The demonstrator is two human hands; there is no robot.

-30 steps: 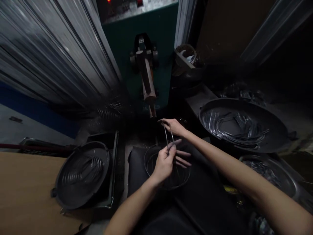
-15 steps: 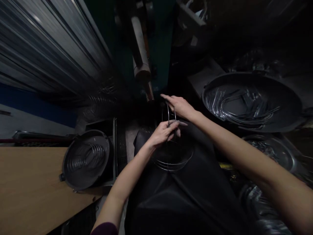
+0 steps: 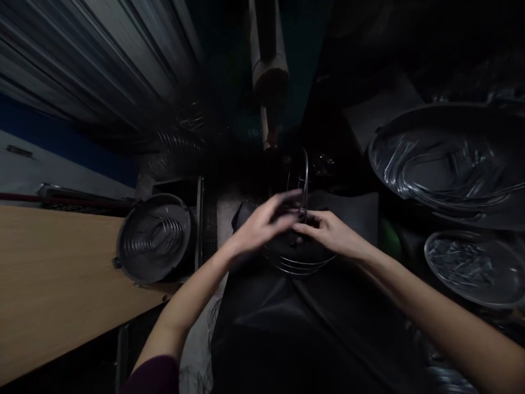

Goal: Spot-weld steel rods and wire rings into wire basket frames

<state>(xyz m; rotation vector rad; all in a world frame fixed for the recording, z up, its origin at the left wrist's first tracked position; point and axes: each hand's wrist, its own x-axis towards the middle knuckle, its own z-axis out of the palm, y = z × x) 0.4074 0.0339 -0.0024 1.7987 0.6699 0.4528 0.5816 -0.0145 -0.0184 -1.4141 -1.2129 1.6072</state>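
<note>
A round wire frame with thin metal rings sits against the dark apron over my lap. From it a curved wire loop stands up under the machine. My right hand pinches the wire at the base of this loop, thumb and fingers closed around it. Just left of the loop, my left hand is blurred, its thumb and fingers apart around nothing I can make out. The wire between the two hands is partly hidden by fingers.
Ahead hangs a machine arm with a narrow copper-coloured tip. At left, a black basin of wire rings stands beside a wooden board. At right are a large basin of bent wires and a bowl of small metal pieces.
My right hand has come down from the top of the loop to its base. My left hand has let go of the wire and shifted left. The view has turned slightly.
</note>
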